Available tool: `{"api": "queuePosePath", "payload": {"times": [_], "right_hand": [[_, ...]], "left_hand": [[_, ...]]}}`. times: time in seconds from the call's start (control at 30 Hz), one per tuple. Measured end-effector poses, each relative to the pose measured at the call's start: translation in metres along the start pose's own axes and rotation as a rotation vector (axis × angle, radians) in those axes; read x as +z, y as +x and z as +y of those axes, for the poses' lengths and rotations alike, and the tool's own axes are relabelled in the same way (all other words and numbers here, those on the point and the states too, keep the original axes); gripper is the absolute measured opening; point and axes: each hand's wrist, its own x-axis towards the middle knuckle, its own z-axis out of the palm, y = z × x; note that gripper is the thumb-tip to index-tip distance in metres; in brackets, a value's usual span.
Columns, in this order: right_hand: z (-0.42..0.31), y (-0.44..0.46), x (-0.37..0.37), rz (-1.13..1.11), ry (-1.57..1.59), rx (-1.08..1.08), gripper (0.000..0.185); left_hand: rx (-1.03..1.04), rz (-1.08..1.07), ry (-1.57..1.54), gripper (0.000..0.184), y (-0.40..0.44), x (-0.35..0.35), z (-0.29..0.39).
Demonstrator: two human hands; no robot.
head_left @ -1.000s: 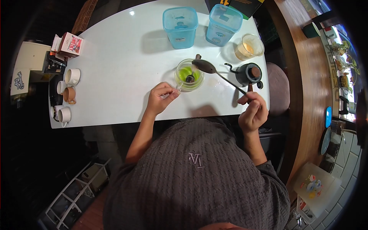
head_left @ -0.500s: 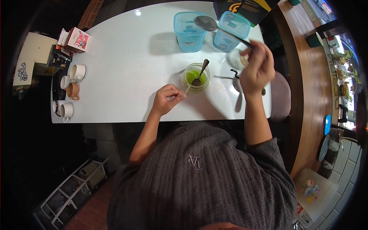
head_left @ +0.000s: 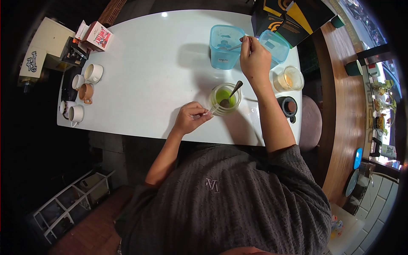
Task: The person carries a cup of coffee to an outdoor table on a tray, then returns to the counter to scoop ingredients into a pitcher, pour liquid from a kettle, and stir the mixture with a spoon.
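Observation:
My left hand (head_left: pixel 192 118) is closed, with thumb and fingers pinching the clear handle of a glass cup (head_left: pixel 214 109). The cup stands on the white table and has bright green liquid (head_left: pixel 222 94) in it. A dark metal spoon (head_left: pixel 236 89) leans in the cup, its bowl in the liquid. Over the far side of the table, my right hand (head_left: pixel 256 63) grips a second spoon (head_left: pixel 233 47) by its handle. That spoon's bowl end reaches into the open light-blue plastic container (head_left: pixel 224 63); how deep it sits is hard to see.
Another light-blue container (head_left: pixel 278 44) stands behind my right hand. Right of my forearm are a clear glass vessel with orange residue (head_left: pixel 290 79) and a round black object (head_left: pixel 287 106). Several cups (head_left: pixel 93 73) line the left edge by a red-white box (head_left: pixel 101 37). Black-yellow boxes (head_left: pixel 293 19) stand behind.
My right hand has swung left and lowered the spoon from the air into the left blue container. My left hand still holds the cup handle. The whole view has shifted slightly.

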Motion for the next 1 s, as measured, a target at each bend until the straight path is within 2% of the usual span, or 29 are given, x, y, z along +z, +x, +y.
{"api": "queuePosePath", "payload": {"times": [0.3, 0.63, 0.83, 1.0], "right_hand": [[0.0, 0.004, 0.003, 0.014, 0.1, -0.053, 0.018], [0.006, 0.009, 0.007, -0.003, 0.03, -0.107, 0.018], [0.003, 0.013, 0.011, -0.013, -0.005, -0.076, 0.02], [0.001, 0.014, 0.01, -0.018, 0.085, 0.007, 0.024]], "left_hand": [[0.044, -0.01, 0.057, 0.011, 0.002, 0.0, 0.002], [0.161, 0.015, 0.119, 0.011, 0.001, 0.003, -0.002], [0.106, -0.02, 0.108, 0.005, -0.001, 0.002, 0.0], [0.112, -0.017, 0.1, 0.006, -0.001, 0.003, -0.002]]}}
